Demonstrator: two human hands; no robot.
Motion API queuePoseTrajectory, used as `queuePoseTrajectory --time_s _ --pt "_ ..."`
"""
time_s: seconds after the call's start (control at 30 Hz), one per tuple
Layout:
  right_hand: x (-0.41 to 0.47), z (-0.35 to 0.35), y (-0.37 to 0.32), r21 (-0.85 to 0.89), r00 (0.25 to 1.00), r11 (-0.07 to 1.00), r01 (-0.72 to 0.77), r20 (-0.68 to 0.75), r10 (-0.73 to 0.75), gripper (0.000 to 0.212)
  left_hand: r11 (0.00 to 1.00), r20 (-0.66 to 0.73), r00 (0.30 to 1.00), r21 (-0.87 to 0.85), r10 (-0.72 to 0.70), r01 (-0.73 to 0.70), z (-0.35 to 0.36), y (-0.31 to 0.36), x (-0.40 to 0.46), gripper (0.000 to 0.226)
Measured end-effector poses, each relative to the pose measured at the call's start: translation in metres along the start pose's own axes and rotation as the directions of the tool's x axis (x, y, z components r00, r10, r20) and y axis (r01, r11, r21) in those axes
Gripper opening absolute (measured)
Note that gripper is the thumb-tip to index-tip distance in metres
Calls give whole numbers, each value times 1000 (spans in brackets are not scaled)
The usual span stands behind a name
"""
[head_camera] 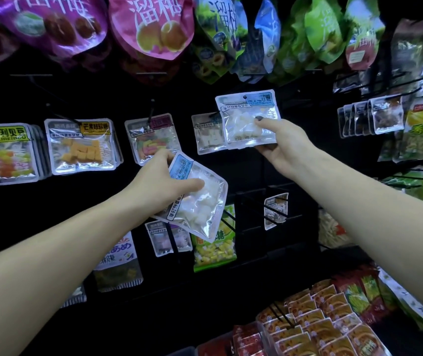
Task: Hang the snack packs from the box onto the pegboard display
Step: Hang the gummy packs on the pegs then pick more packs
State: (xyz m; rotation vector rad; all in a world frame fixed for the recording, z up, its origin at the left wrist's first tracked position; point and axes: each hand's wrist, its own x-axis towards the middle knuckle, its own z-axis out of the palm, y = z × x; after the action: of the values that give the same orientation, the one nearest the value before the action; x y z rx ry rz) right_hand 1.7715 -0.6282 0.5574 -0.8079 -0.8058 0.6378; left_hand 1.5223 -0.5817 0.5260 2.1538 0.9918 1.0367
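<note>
Right hand [281, 142], right of centre frame, pinches a clear foil-edged snack pack [248, 119] of white cubes, held upright against the black pegboard [307, 140] just beside a hanging pack [209, 133] of the same kind. Left hand [159, 181], centre frame, grips a second, tilted pack [197, 199] of white cubes. Glossy pouches [151, 24] hang at upper frame; a pack of orange cubes [80, 147] hangs left.
</note>
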Motion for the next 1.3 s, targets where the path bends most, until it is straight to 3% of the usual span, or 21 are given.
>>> queuePoseTrajectory --time_s 0.33,0.53,0.8,0.97,1.1,1.2,1.3 --pt "31 2 17 -19 997 997 -74 -28 74 38 994 30 998 -89 59 -56 4 -13 14 20" --pt "68 16 42 -46 985 994 -95 -150 87 76 999 52 999 -43 4 -2 11 -30 30 21" --pt "112 41 80 -40 973 985 -166 -169 157 80 999 46 999 -48 -20 22 13 -60 53 25" --pt "130 53 97 -76 963 987 -138 -242 116 80 995 4 1000 -98 4 -4 10 -76 63 21" --pt "132 50 103 -75 968 986 -148 -215 129 86 991 3 1000 -135 18 -17 4 -80 62 22" --pt "118 39 106 -167 967 972 -163 -221 124 100 984 -14 1000 -176 8 -11 -1 -72 56 22" --pt "77 30 101 -303 974 929 -213 -146 175 85 976 -40 999 -220 5 -14 -7 -59 47 17"
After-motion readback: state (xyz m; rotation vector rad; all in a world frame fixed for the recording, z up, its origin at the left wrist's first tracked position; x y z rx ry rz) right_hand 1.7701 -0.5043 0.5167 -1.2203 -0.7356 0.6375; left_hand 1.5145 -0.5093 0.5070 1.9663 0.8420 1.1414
